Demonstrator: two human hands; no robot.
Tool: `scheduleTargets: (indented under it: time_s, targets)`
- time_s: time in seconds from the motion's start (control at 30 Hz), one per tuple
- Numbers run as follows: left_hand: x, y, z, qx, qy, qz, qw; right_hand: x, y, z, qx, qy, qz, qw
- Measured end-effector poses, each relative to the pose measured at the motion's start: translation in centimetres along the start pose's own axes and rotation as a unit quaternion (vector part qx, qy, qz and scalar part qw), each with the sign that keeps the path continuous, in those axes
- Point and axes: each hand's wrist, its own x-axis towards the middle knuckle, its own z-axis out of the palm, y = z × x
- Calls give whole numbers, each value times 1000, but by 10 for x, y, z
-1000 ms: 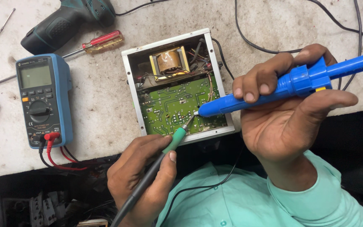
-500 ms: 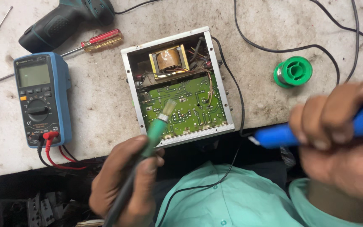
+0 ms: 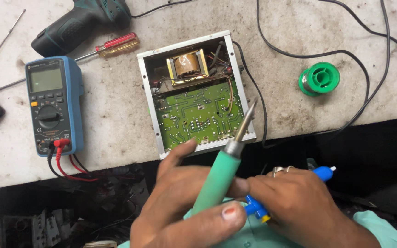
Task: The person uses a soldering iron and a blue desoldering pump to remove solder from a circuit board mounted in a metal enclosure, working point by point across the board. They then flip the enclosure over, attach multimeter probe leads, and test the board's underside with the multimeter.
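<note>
My left hand (image 3: 184, 206) grips a green-handled soldering iron (image 3: 219, 177), its metal tip pointing up over the right front corner of an open metal case (image 3: 150, 98). Inside the case lie a green circuit board (image 3: 198, 115) and a copper-wound transformer (image 3: 187, 66). My right hand (image 3: 304, 204) sits low, below the bench edge, closed around a blue desoldering pump (image 3: 322, 173). Only the pump's white tip and a blue part near my fingers show. Both hands meet close together in front of my teal shirt.
A blue multimeter (image 3: 51, 105) with red and black leads lies at the left. Behind it are a red-handled screwdriver (image 3: 113, 45) and a dark cordless drill (image 3: 81, 23). A green solder spool (image 3: 320, 79) sits right, amid black cables (image 3: 345, 53). The bench edge (image 3: 116, 167) runs just behind my hands.
My right hand has pulled the blue pump off the board, swung right, then dropped below the bench edge. My left hand lifted the iron's tip off the board toward the case's right corner.
</note>
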Motion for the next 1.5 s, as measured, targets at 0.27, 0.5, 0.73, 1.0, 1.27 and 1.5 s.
scheduleTargets:
  time_s: [0.27, 0.5, 0.73, 1.0, 1.27, 1.5]
  targets:
    - [32, 11, 24, -43, 53, 41, 997, -8, -5, 44, 133, -3, -91, 987]
    - [-9, -19, -30, -216, 103, -31, 970, 2, -8, 16, 141, -55, 60, 987]
    - [9, -21, -27, 60, 134, -236, 961, -25, 20, -41, 489, 310, 75, 812]
    - [-3, -46, 1, 76, 127, -187, 971, -4, 39, -50, 554, 383, -19, 739]
    - [11, -37, 4, 70, 117, -193, 972, 17, 43, -42, 567, 407, -41, 715]
    - [8, -41, 5, 72, 118, -209, 968, 30, 41, -41, 568, 431, -60, 699]
